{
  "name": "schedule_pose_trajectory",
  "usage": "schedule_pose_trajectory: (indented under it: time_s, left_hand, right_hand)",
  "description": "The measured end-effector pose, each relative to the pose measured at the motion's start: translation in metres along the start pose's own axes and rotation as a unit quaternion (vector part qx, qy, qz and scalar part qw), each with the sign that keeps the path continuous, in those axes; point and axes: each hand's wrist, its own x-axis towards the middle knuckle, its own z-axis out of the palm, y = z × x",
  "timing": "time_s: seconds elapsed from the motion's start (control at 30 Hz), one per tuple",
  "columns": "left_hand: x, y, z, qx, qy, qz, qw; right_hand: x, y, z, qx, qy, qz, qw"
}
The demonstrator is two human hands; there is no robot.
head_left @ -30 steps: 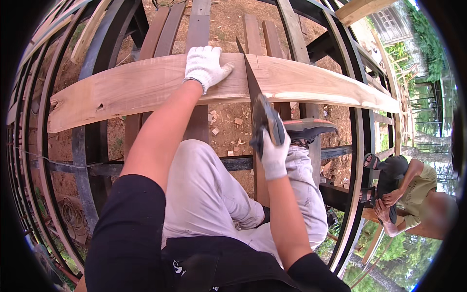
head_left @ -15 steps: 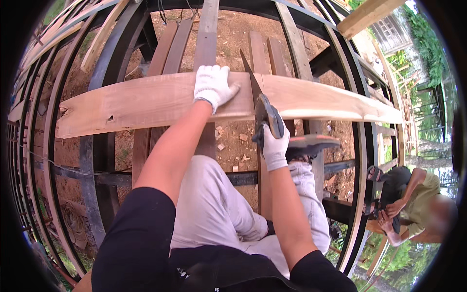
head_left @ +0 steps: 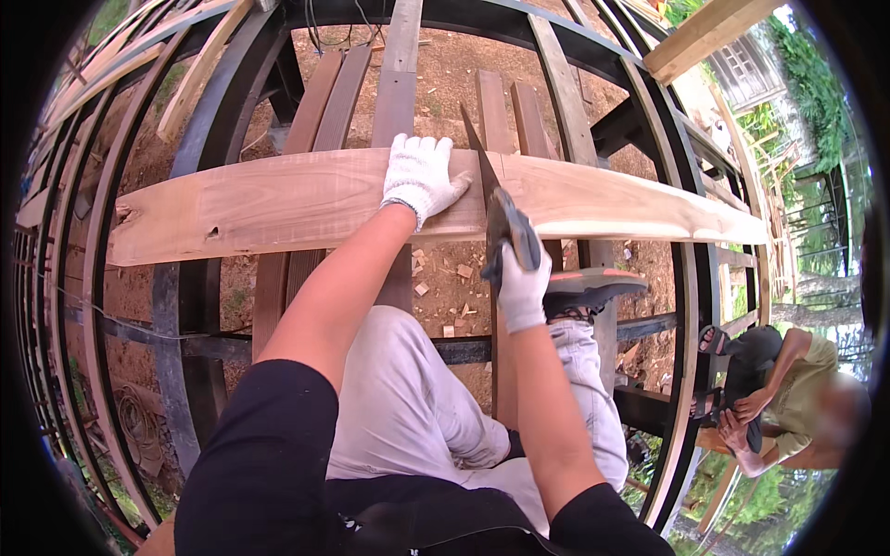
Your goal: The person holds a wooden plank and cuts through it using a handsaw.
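Observation:
A long pale plank (head_left: 297, 199) lies crosswise in front of me over the beams. My left hand (head_left: 422, 178), in a white knit glove, rests flat on its middle with the fingers stretched toward the far edge. Just right of it, a handsaw (head_left: 505, 230) with a dark grip stands tilted across the plank. My right hand (head_left: 525, 285), also gloved, is closed around the saw's grip on the near side. The blade meets the plank beside a thin dark line; how deep it sits I cannot tell.
Dark metal frame beams (head_left: 691, 306) and wooden battens (head_left: 564, 88) surround me above bare earth with wood scraps. My shoe (head_left: 593, 289) is beside the right hand, under the plank's near edge. Another person (head_left: 788, 389) sits at the far right.
My left hand has slid slightly right along the plank, closer to the blade. The saw and right hand have shifted a little toward me. The view has also moved slightly.

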Motion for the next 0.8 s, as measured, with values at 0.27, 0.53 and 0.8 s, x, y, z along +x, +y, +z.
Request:
schedule_pose_trajectory:
  time_s: [0.27, 0.53, 0.8]
  left_hand:
    - [-0.029, -0.078, -0.022, 0.033, 0.010, -0.059, 0.998]
    - [-0.027, -0.052, -0.034, 0.036, -0.047, -0.085, 0.995]
    - [-0.028, -0.093, -0.007, 0.068, 0.035, -0.032, 0.997]
  right_hand:
    - [-0.215, -0.027, -0.081, -0.058, -0.002, 0.042, 0.997]
    - [-0.104, 0.007, -0.032, -0.018, -0.003, -0.008, 1.000]
    - [-0.172, 0.018, -0.069, -0.107, -0.020, -0.073, 0.991]
